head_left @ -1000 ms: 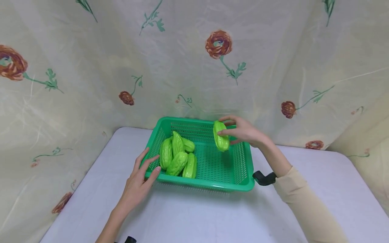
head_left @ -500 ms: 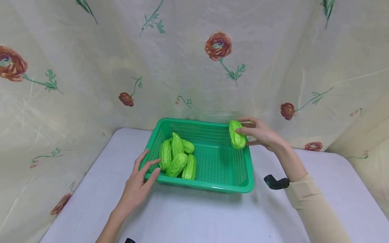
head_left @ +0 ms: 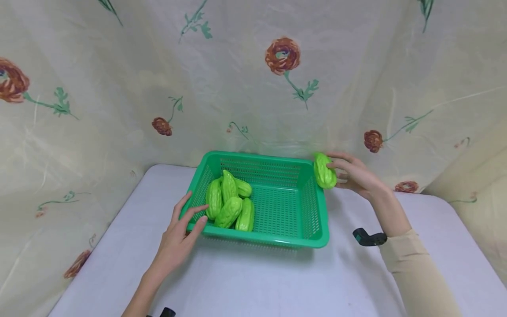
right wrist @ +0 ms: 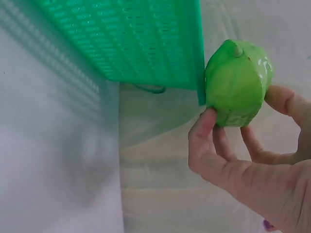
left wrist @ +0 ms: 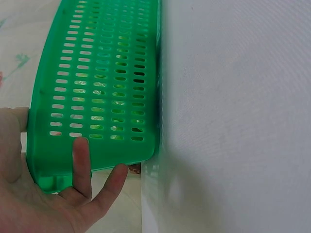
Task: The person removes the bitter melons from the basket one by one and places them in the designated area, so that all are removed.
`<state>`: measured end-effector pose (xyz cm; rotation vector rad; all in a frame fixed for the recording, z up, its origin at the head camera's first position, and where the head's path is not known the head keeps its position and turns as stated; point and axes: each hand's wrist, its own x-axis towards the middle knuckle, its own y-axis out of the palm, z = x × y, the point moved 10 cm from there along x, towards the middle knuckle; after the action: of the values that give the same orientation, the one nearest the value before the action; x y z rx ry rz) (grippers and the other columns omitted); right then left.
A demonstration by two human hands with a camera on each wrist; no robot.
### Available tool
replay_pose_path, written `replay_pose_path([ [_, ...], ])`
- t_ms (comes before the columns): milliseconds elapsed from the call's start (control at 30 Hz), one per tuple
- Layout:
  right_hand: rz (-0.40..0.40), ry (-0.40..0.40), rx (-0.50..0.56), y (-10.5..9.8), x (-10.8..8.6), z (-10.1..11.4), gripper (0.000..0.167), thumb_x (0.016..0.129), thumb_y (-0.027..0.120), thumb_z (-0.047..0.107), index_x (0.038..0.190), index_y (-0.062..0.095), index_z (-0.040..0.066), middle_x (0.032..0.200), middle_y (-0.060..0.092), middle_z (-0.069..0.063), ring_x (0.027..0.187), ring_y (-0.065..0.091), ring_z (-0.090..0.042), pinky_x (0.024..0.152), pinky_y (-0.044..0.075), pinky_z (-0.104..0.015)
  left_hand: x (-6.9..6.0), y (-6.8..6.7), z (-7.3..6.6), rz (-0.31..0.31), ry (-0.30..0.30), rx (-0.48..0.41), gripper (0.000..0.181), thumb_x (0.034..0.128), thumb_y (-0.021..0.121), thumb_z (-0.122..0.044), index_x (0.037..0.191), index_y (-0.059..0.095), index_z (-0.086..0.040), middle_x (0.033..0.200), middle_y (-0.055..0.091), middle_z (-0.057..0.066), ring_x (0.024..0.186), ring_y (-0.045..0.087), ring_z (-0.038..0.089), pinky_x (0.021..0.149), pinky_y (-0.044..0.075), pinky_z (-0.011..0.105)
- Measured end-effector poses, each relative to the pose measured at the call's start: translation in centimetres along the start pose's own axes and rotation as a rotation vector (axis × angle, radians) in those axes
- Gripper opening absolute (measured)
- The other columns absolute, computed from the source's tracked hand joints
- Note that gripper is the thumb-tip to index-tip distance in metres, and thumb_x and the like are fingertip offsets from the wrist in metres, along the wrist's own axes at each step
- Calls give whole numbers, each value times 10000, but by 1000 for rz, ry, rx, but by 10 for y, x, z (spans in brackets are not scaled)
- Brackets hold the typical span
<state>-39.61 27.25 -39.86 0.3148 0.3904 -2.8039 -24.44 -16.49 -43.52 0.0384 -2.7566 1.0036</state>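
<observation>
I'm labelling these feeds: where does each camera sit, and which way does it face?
Head: on the head, facing forward and down at basket, gourds and table; left grip, right grip and forearms show.
Left wrist: on that wrist, facing the basket from outside; left grip shows.
Right wrist: on that wrist, facing the held gourd beside the basket; right grip shows.
Shared: head and right wrist show the held gourd.

You get soft, even light, with faint shadows on the desk [head_left: 277, 277] near your right hand [head_left: 356, 175]. Glare spots the green vegetable [right wrist: 236, 87] at its fingertips.
</observation>
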Motion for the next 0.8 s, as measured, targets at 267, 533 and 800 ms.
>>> replay_pose_path([
  [267, 7, 24, 76, -10, 1, -17, 728, 1137, 522, 380, 1723, 185, 111, 1479, 373, 50, 1553, 293, -474, 898, 585, -212, 0, 0, -3, 8, -12, -5, 399, 1138, 533, -433, 1481, 645, -262, 1813, 178, -5, 751, 568, 70, 695, 486, 241],
  [533, -47, 57, -7, -21, 1, -37, 736, 1126, 533, 366, 1714, 198, 76, 1595, 322, -78, 1464, 386, -384, 893, 576, -239, -1, -1, -5, -3, 2, -2, 384, 1140, 538, -407, 1469, 655, -250, 1807, 196, 10, 754, 572, 63, 690, 488, 239],
  [800, -31, 86, -142, -20, 1, -57, 734, 1130, 525, 335, 1709, 184, 40, 1686, 287, -267, 1481, 432, -453, 1112, 563, -461, 0, -1, -2, -10, 9, 12, 379, 1139, 538, -410, 1463, 656, -253, 1808, 196, 3, 779, 601, 93, 693, 491, 253],
])
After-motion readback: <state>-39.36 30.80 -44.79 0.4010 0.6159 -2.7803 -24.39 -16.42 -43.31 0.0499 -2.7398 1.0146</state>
